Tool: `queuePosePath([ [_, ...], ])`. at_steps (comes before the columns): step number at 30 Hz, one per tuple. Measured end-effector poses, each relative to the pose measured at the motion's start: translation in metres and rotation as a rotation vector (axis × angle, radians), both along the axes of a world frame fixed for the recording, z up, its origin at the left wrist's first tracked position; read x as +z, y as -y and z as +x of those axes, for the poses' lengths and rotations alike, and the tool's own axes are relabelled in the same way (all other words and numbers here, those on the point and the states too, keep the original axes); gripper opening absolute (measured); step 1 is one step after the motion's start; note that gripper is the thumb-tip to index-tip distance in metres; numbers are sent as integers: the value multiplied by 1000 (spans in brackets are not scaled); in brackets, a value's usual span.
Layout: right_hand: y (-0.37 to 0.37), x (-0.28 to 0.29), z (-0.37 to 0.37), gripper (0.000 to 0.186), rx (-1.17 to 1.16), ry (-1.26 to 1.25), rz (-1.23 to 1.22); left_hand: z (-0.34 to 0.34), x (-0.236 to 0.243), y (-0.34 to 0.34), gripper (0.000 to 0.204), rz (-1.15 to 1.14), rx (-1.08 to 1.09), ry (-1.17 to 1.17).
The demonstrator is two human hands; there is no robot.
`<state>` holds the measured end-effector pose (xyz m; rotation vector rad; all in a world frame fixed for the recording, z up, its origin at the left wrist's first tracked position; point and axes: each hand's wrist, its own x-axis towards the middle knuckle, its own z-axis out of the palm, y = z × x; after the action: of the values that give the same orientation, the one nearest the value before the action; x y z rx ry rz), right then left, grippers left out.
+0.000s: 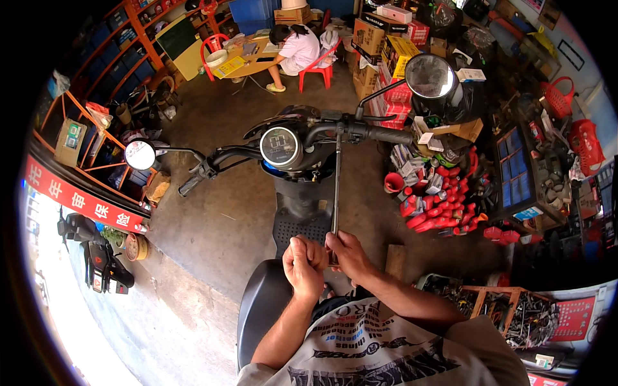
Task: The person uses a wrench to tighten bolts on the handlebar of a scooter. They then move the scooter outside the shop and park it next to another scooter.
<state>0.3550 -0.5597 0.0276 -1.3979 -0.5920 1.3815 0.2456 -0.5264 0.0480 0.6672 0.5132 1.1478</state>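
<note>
Both hands sit close together above the scooter seat (261,309): the right hand (347,256) is wrapped around the near end of a long metal rod tool (335,186), and the left hand (304,260) is curled into a fist just beside it, fingertips at the same end. The rod runs straight up from the hands to the handlebar (322,132), looking stiff, thin and fairly light, best gripped low with both hands. Beyond it sit the round speedometer (280,147) and right mirror (430,76); farther off, a person sits at a table (254,64).
</note>
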Motion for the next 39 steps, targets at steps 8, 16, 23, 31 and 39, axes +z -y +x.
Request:
queuePosePath([
  [8, 1, -1, -5, 34, -109, -108, 57, -2, 0, -1, 45, 249, -93, -156],
  [16, -5, -52, -13, 34, -200, -286, 324, 4, 13, 0, 43, 667, -195, -578],
  [23, -13, -78, -12, 35, -145, -392, 501, 8, 21, 1, 38, 770, -224, -716],
  [31, 7, -21, -8, 30, -87, -276, 124, 0, 25, 14, 44, 387, -114, -397],
  [39, 13, -8, -1, 36, 22, -129, 123, -9, 9, 15, 45, 193, -68, -147],
])
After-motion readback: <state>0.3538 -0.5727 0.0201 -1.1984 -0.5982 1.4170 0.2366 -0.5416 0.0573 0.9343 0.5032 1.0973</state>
